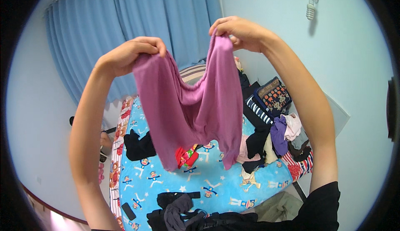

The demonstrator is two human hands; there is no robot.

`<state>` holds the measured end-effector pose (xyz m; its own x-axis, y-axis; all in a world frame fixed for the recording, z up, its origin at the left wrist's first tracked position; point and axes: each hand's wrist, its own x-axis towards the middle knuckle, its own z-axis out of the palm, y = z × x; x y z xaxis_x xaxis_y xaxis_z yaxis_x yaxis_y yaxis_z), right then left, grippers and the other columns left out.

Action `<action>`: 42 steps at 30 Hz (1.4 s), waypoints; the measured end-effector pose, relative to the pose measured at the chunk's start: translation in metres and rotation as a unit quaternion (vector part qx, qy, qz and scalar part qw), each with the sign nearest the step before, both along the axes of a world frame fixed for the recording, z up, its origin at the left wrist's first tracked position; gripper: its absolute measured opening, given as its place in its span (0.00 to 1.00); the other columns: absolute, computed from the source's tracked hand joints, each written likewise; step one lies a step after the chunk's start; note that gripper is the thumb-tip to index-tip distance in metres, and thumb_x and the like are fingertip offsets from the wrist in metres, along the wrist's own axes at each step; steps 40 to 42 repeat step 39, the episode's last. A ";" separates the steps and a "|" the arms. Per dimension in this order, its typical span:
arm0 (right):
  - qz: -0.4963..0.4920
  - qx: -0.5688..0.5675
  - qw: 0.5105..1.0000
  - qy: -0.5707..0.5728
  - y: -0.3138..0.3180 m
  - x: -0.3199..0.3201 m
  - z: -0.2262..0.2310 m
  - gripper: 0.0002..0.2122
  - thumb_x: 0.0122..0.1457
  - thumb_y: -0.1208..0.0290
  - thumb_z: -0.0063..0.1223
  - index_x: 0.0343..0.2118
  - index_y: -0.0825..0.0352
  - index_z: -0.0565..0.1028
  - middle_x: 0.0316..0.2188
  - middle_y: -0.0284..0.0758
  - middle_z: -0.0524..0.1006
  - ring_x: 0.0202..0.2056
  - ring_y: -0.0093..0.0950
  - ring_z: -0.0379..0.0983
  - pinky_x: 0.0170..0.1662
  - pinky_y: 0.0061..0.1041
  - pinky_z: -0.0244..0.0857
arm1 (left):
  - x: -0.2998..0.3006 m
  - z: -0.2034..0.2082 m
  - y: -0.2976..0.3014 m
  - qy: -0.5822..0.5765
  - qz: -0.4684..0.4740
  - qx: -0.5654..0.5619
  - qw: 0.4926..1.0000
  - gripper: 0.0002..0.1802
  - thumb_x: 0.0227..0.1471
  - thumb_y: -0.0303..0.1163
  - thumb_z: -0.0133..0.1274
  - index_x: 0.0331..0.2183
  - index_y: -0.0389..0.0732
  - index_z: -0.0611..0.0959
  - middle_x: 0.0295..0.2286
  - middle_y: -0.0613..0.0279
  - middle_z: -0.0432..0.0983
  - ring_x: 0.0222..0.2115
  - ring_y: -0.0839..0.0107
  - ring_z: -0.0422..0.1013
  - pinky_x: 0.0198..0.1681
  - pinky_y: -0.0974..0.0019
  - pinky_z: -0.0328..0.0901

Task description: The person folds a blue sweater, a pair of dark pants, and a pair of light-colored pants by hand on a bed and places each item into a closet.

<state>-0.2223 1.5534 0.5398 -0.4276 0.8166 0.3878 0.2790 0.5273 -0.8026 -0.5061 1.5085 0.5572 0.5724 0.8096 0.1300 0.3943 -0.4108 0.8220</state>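
Note:
A pair of mauve pants hangs in the air in front of me, its gathered waistband sagging between my two hands and both legs dangling. My left hand pinches one end of the waistband. The other end is gripped by my right hand, held a little higher. Behind the pants lies a bed with a blue cartoon-print sheet. Past the left leg is a black garment, and a red patterned cloth shows partly below the pants.
A heap of clothes lies along the bed's right side, near a patterned bag. Dark garments and a black phone-like slab are at the near edge. Blue curtains hang behind; a bulb is on the right wall.

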 end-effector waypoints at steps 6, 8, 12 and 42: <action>0.175 -0.028 0.984 -0.004 -0.031 -0.031 -0.013 0.16 0.53 0.70 0.47 0.38 0.80 0.70 0.34 0.42 0.71 0.33 0.28 0.73 0.37 0.23 0.75 | 0.032 -0.014 0.002 0.061 0.032 -0.011 0.998 0.17 0.56 0.39 0.43 0.28 0.38 0.79 0.26 0.70 0.72 0.26 0.84 0.65 0.33 0.80 0.63; 0.214 -0.066 0.975 0.015 -0.037 -0.038 -0.018 0.16 0.53 0.71 0.45 0.39 0.81 0.69 0.32 0.41 0.71 0.31 0.30 0.75 0.36 0.22 0.75 | 0.036 -0.016 0.003 0.074 0.065 0.008 0.995 0.19 0.56 0.42 0.43 0.30 0.37 0.80 0.27 0.70 0.73 0.26 0.84 0.65 0.34 0.79 0.63; 0.148 0.024 0.988 -0.026 -0.042 -0.046 -0.029 0.14 0.52 0.74 0.46 0.38 0.81 0.69 0.28 0.39 0.74 0.28 0.27 0.76 0.34 0.23 0.75 | 0.038 -0.017 0.001 0.086 0.064 -0.006 0.994 0.24 0.57 0.46 0.44 0.37 0.33 0.79 0.30 0.66 0.74 0.30 0.80 0.68 0.36 0.75 0.65; 0.166 0.145 0.956 -0.194 -0.038 -0.018 -0.126 0.21 0.47 0.56 0.59 0.39 0.67 0.72 0.45 0.40 0.65 0.49 0.37 0.61 0.54 0.32 0.53 | 0.000 -0.017 -0.049 0.205 -0.024 0.288 0.935 0.21 0.45 0.47 0.55 0.19 0.40 0.69 0.19 0.69 0.58 0.21 0.80 0.56 0.23 0.74 0.51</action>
